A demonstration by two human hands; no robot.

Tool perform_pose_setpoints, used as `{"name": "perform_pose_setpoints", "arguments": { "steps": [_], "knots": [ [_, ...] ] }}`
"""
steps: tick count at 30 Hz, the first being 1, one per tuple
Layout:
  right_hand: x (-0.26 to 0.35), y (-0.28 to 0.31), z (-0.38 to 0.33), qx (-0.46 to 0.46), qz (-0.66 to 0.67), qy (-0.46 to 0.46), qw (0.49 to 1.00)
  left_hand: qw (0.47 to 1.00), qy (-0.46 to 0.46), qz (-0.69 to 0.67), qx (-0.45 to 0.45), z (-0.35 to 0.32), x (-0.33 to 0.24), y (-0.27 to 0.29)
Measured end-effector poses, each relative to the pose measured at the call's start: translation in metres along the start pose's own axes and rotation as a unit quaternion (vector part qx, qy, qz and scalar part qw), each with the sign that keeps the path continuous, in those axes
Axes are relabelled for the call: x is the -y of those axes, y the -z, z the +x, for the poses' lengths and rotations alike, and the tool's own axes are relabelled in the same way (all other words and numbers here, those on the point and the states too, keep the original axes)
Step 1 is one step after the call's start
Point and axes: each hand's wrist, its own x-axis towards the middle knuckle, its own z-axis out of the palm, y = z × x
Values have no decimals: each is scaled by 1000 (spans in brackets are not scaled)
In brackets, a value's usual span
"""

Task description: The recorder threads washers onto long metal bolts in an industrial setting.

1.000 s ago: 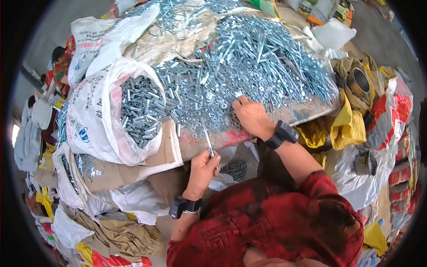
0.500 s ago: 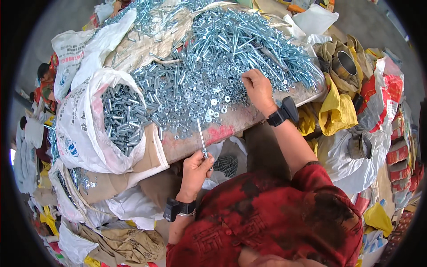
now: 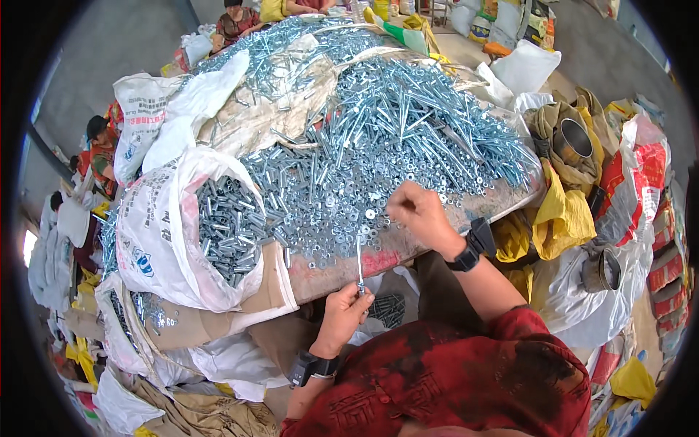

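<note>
My left hand [image 3: 345,320] is closed around the lower end of a slim, shiny long bolt [image 3: 360,264], held upright at the table's front edge. Small metal pieces sit on the bolt just above my fingers, too small to tell apart. My right hand [image 3: 422,215] hovers over the near edge of the heap, just right of the bolt's tip, its fingers curled in a pinch. What lies between those fingers is hidden. Loose washers and nuts [image 3: 342,218] spread beneath and beyond both hands. Behind them rises a pile of long bluish bolts [image 3: 408,102].
A white woven sack [image 3: 156,226] full of short metal sleeves [image 3: 227,218] lies open at the left. To the right are a yellow sack [image 3: 562,218], a metal cup [image 3: 573,138] and another tin [image 3: 601,271]. Other people [image 3: 237,22] sit at the far side.
The view has tilted up, bringing in more of the room's far side. My right hand has come left and nearer, toward the bolt. My left hand keeps its hold.
</note>
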Motion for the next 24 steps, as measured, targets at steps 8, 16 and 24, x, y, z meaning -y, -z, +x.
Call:
{"name": "perform_pose_setpoints", "arguments": {
  "steps": [8,16,24],
  "knots": [
    [30,7,-26,164,151,48,974,982,-73,175,16,-12,-9,-14],
    [64,24,-45,159,268,-76,947,904,-139,402,-51,-25,-30,-23],
    [95,26,-69,165,105,-36,980,805,-267,522,-96,-54,-31,-31]
  ]
}}
